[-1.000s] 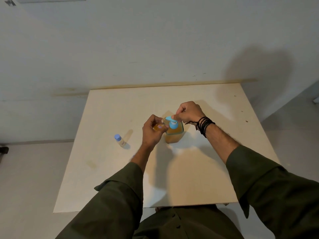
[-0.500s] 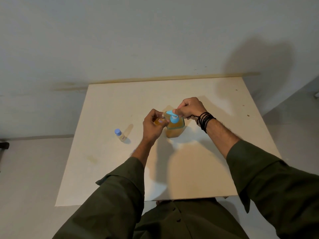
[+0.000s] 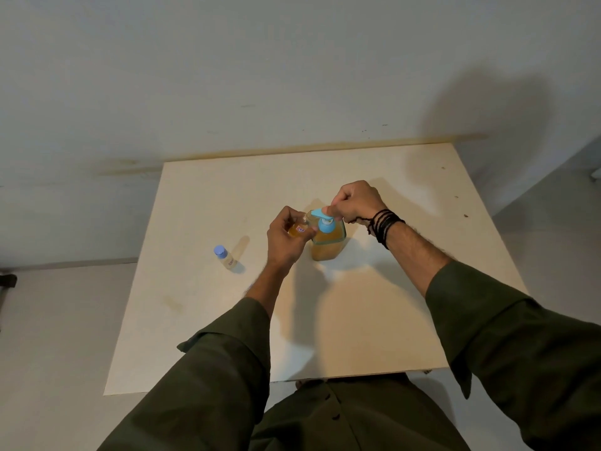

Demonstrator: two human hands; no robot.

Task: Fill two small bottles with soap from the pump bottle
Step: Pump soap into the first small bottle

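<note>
Finding: the left hand holds a small bottle with its mouth under the spout of the pump bottle, at the centre of the frame. Its grip is curled round the small bottle, which shows amber through the wall. The right hand rests on the blue pump head, fingers curled, thumb on top of it.

Change noted: against the views of one second and half a second ago, both hands keep the same arrangement; the thumb stays on the pump head and the small bottle stays at the spout. Apparent shifts of the bench in the frame look like head movement. Judgement: pumping of this bottle continues and is well advanced.

The second small bottle, blue-capped, stands apart at centre left of the frame. Its contents look pale; whether it has been filled cannot be determined.

Obscured: the spout tip and the small bottle's mouth lie behind the left fingers, so flow and alignment cannot be confirmed. The fill level is hard to read. How far the pump head is depressed cannot be told. The label print is illegible
</note>
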